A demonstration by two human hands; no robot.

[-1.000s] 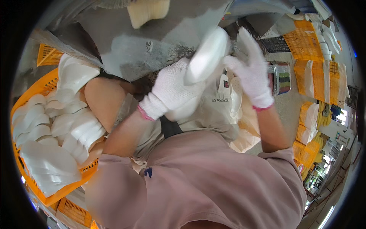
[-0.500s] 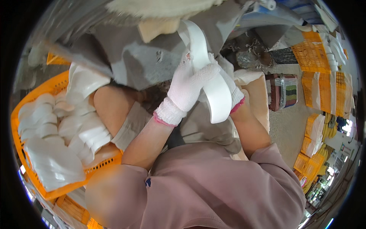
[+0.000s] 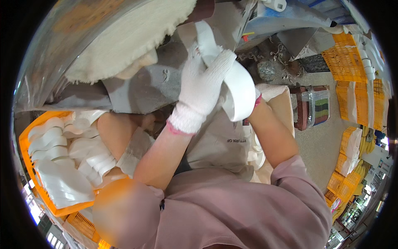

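A long, glossy white curved piece (image 3: 241, 89), bent like a wavy band, is held up in front of me. My left hand (image 3: 203, 85), in a white knit glove with a pink cuff edge, is closed round its middle, the thumb side lying across it. Behind the piece's lower right end is my right hand (image 3: 258, 96), also gloved; little more than its cuff shows and its fingers are hidden, though it appears to grip the piece from the far side. Left of the piece's upper end is a cream, fluffy-edged buffing wheel (image 3: 132, 39), apart from it.
An orange plastic basket (image 3: 25, 149) full of stacked white curved pieces (image 3: 62, 178) stands at my left. A grey sheet-like guard (image 3: 137, 97) lies below the wheel. A strapped stool (image 3: 311, 107) and stacked orange crates (image 3: 346, 56) stand at the right.
The white piece has moved away from the wheel and tilted a little, both hands still at it. My view has shifted, showing more of the wheel. The right hand is now more hidden.
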